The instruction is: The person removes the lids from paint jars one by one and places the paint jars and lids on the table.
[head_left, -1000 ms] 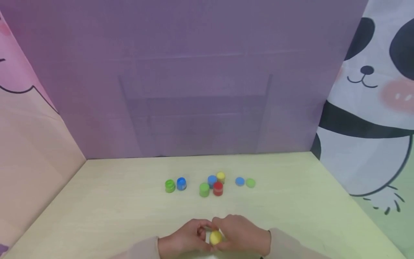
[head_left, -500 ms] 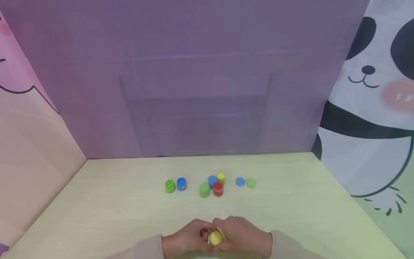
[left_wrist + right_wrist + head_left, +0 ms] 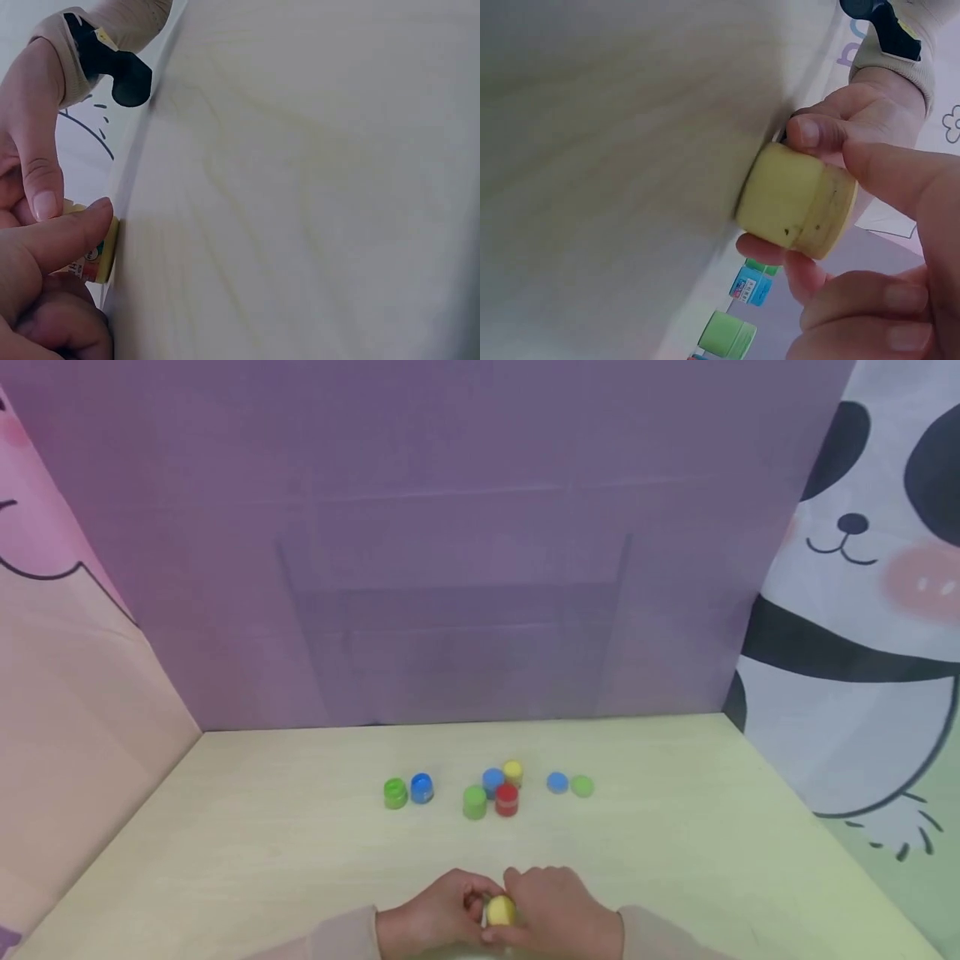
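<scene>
At the table's six o'clock, the left hand (image 3: 441, 912) grips a yellow jar (image 3: 780, 199) low down, seemingly to steady it while the right hand (image 3: 562, 914) pinches its top; a blue lid (image 3: 557, 782) and green lid (image 3: 582, 787) lie at one o'clock from it, perhaps kept aside.

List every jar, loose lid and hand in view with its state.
Near yellow jar, lid on, held
Left hand, gripping near yellow jar
Right hand, pinching near yellow jar
Left green jar, open, upright
Left blue jar, open, upright
Middle green jar, lidded, upright
Red jar, lidded, upright
Middle blue jar, lidded, upright
Far yellow jar, lidded, upright
Blue lid, off, flat
Green lid, off, flat
</scene>
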Available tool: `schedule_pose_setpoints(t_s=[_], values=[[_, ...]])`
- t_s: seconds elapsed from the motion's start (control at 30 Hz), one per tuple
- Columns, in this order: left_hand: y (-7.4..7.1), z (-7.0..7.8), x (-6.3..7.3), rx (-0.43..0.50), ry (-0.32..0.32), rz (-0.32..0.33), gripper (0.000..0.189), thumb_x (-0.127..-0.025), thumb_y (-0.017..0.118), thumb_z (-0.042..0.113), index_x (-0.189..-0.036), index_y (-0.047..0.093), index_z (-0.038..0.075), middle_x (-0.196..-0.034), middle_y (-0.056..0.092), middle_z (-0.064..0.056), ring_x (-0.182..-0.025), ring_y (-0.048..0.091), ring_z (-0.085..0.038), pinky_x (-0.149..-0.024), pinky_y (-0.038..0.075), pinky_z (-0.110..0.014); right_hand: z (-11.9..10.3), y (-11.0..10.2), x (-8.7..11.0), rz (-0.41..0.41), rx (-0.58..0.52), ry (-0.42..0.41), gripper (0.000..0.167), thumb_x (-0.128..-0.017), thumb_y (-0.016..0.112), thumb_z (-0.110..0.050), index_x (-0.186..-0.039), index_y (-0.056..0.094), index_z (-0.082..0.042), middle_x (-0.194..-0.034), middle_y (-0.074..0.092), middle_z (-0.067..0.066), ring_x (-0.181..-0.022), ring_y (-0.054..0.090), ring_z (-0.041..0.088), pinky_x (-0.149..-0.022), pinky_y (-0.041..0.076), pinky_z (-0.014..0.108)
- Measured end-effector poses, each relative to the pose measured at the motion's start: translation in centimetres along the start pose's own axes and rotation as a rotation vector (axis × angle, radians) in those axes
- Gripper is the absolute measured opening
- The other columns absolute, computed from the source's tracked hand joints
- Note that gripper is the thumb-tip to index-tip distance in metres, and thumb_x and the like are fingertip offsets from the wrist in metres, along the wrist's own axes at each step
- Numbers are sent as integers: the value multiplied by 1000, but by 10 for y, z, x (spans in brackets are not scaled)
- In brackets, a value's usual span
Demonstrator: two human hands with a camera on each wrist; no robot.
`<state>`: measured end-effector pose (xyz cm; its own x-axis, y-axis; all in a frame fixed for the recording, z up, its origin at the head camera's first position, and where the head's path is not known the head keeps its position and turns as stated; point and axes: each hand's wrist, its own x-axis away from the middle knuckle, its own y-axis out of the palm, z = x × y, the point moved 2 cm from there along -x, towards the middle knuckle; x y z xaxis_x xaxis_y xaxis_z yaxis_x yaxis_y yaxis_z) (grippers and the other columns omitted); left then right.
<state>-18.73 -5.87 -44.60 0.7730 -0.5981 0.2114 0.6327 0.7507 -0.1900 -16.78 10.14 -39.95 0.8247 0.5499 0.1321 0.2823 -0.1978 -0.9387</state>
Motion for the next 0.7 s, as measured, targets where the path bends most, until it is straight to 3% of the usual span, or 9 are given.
schedule_pose_setpoints(t_s=[0.23,0.5,0.7], values=[[-1,-3,2,16,-22,3,30,-73,72,-6,-98,72,11,-56,45,5,-52,37,-7,-49,27,-16,0,5,-2,-39,-11,-54,34,-84,61,-52,-87,54,-19,-60,43,-11,-52,39,4,-50,35,21],[-1,-4,2,48,31,-35,29,-71,73,-4,-96,74,9,-53,44,6,-48,35,-5,-47,25,-17,1,0,-4,-56,69,-170,32,-84,63,-51,-87,55,-20,-58,40,-14,-50,37,2,-49,33,20],[0,-2,1,49,40,-24,21,-70,75,-4,-89,73,4,-52,44,5,-49,34,-6,-48,27,-18,-1,-6,-6,-39,127,-223,33,-82,65,-51,-85,55,-19,-59,40,-14,-50,37,2,-49,33,18]])
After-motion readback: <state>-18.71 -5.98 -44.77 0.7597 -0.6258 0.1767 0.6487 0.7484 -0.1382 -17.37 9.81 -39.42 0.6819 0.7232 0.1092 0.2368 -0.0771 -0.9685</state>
